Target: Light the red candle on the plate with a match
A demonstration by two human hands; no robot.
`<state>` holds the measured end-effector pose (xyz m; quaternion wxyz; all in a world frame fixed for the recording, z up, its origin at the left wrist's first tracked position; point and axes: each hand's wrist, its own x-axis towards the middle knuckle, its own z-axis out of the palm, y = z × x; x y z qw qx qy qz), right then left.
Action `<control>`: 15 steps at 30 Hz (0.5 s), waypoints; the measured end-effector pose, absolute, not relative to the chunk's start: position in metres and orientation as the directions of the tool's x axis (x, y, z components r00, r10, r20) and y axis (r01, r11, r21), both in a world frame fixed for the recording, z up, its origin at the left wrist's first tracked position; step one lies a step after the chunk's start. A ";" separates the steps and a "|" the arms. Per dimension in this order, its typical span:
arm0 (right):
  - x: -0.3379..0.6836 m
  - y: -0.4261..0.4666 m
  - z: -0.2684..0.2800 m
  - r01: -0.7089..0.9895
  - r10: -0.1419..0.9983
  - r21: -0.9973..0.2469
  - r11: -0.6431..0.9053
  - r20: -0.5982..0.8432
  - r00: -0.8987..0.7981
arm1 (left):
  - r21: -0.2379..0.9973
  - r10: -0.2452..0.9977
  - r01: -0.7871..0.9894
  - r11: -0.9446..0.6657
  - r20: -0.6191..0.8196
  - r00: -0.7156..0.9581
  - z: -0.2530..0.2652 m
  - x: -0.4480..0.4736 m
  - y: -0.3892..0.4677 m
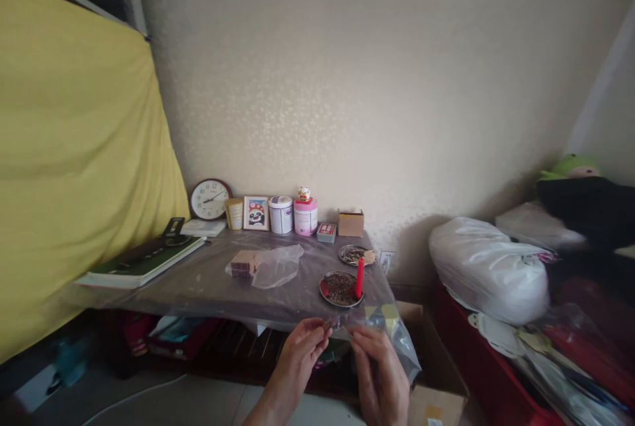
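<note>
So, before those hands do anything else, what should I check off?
1. Left hand and right hand apart: ok, a gap shows between them.
2. What each grip holds: cannot tell, too small and blurred.
3. Red candle upright: ok, at the right side of the front plate.
4. Plastic bag apart from that plate: ok, it lies to the left.
5. Candle apart from the pale sticks: ok, they lie farther back.

And it's the clock (211, 200) that gives us figures, numerals ringing its dial, 12 right up top! Over to the white tin (281, 216), the pink tin (305, 219), the book (149, 255): marks there, too small to read.
</note>
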<state>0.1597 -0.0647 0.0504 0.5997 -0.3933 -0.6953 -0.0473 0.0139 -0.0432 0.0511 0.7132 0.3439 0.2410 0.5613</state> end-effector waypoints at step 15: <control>0.187 -0.034 0.019 0.492 0.707 -0.773 0.400 0.602 0.372 | 0.787 0.975 -0.600 0.147 -0.014 0.222 0.038 0.007 -0.044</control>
